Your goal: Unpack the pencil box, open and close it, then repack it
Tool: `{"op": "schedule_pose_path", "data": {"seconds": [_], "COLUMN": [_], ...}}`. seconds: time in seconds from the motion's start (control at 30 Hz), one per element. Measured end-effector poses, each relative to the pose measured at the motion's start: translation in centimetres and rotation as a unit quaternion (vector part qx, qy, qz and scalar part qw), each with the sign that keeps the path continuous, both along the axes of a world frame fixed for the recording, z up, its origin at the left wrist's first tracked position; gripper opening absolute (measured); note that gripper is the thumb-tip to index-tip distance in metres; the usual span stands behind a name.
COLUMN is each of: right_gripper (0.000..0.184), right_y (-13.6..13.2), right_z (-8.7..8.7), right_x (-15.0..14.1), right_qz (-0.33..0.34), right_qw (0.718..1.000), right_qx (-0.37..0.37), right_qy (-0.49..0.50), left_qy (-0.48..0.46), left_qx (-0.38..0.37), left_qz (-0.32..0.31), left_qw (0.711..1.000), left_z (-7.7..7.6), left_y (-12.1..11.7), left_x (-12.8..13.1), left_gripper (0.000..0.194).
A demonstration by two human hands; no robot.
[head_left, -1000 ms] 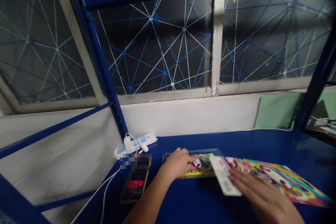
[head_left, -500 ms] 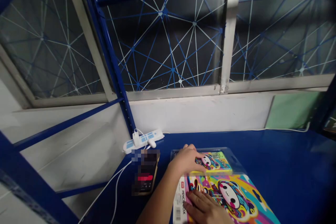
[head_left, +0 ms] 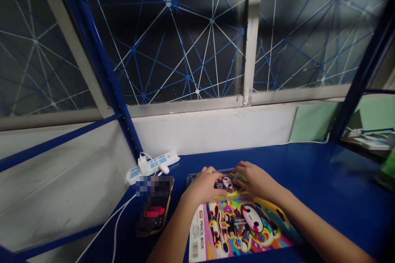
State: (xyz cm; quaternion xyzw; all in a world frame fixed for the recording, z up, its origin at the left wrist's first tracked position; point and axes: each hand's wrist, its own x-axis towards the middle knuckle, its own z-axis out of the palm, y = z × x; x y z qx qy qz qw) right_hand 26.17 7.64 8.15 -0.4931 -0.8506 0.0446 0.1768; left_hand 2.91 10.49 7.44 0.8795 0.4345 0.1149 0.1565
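Observation:
A colourful cardboard packet marked PENCIL BOX, printed with a cartoon figure, lies flat on the blue table. From its far end sticks out a clear plastic tray, with a smaller box in the same cartoon print inside. My left hand grips the tray's left side, fingers over the far edge and thumb towards the small box. On the right side, my right hand holds the tray likewise, its thumb near the small box. The fingertips are partly hidden behind both hands.
A phone, partly blurred, lies left of the packet. Behind it a white power strip holds plugs, with white cables trailing left. Blue metal posts frame the blue table. A green panel leans on the wall.
My right hand has moved from lying on the packet's printed front up to the tray's right side. My left hand stays on the tray. The view has turned right.

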Motion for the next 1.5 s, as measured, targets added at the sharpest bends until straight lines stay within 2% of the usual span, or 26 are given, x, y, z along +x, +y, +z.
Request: {"op": "schedule_pose_path", "data": {"seconds": [0.1, 0.17, 0.33, 0.57, 0.7, 0.8, 1.1, 1.5], "right_gripper": [0.034, 0.04, 0.043, 0.026, 0.026, 0.026, 0.029, 0.037], "right_y": [3.5, 4.4, 3.7, 2.9, 3.2, 3.2, 3.7, 3.1], "right_z": [-0.7, -1.4, -3.1, -4.7, -4.8, -4.7, -4.6, -4.3], "right_x": [2.0, 2.4, 2.3, 1.7, 1.6, 1.8, 1.9, 1.7], "right_qz": [0.046, 0.055, 0.021, -0.021, -0.008, 0.008, 0.043, 0.025], "right_qw": [0.997, 0.996, 0.998, 0.997, 0.995, 0.993, 0.988, 0.987], "right_qx": [-0.034, -0.039, -0.007, 0.068, 0.099, 0.118, 0.149, 0.151], "right_qy": [-0.044, -0.059, -0.055, -0.025, -0.006, 0.01, 0.02, 0.052], "left_qy": [0.009, 0.017, 0.04, 0.063, 0.065, 0.063, 0.061, 0.06], "left_qx": [0.002, 0.008, 0.028, 0.073, 0.101, 0.118, 0.147, 0.185], "left_qz": [0.005, 0.009, 0.018, 0.048, 0.068, 0.077, 0.069, 0.057], "left_qw": [1.0, 1.0, 0.999, 0.994, 0.99, 0.988, 0.985, 0.979], "left_z": [0.0, -0.1, -0.4, -0.3, -0.4, -0.3, -0.5, -0.3], "left_y": [-0.1, -0.2, 0.0, 0.0, -0.1, -0.3, -0.5, -0.7], "left_x": [0.1, 0.2, 0.3, 0.5, 0.7, 1.0, 1.2, 1.6], "left_gripper": [0.055, 0.055, 0.061, 0.073, 0.068, 0.073, 0.077, 0.071]}}
